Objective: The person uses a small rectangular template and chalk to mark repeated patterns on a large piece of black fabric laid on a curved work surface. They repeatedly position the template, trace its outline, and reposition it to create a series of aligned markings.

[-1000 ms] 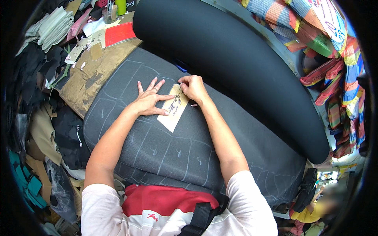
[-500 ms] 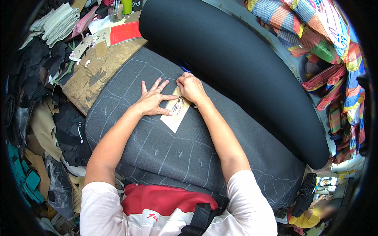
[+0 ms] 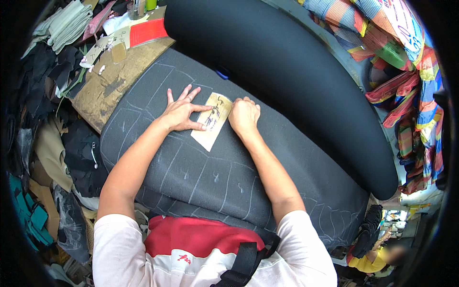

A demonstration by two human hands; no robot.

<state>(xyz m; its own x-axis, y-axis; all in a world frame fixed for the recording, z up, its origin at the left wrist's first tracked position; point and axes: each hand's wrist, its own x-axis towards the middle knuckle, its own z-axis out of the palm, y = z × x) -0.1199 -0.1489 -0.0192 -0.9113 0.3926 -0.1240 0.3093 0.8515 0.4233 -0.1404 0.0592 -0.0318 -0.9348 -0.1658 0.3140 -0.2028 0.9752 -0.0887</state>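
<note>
A tan card template (image 3: 217,119) with dark handwriting lies flat on dark grey fabric (image 3: 296,155) marked with pale chalk outlines. My left hand (image 3: 179,115) presses the card's left edge with thumb and index finger, its other fingers spread on the cloth. Beside the card's right edge, my right hand (image 3: 244,117) is closed, knuckles up. Whatever its fingers pinch is hidden beneath them. Chalk-drawn shapes run side by side across the fabric below and left of the card.
A thick black fabric roll (image 3: 287,81) lies along the far side, with a small blue object (image 3: 222,73) against it. A worn wooden board (image 3: 112,86) holds a red card (image 3: 147,31). Fabric scraps (image 3: 28,91) crowd the left; a person in yellow (image 3: 370,260) is at lower right.
My right hand has moved from the card's top end to its right edge, uncovering the upper part of the card. My left hand still holds the card down. The view has shifted slightly.
</note>
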